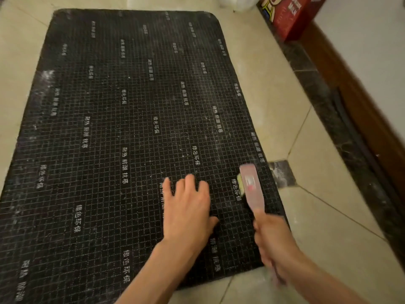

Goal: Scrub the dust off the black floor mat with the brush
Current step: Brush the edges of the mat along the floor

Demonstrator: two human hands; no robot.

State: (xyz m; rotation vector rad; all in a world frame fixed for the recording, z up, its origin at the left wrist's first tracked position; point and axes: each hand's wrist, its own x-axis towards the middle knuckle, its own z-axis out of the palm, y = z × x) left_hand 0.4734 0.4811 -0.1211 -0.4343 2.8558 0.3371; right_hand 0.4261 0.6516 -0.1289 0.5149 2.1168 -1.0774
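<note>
The dusty black mat (122, 132) lies on beige floor tiles (311, 172) by a wall; left hand (188, 211) rests flat on it; right hand (274, 244) grips the brush (252, 187).

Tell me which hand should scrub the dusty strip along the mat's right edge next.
The right hand. It already grips the brush, whose head sits on the black floor mat near that right edge. The left hand lies flat on the mat, holding no tool, and is better placed to steady it.
</note>
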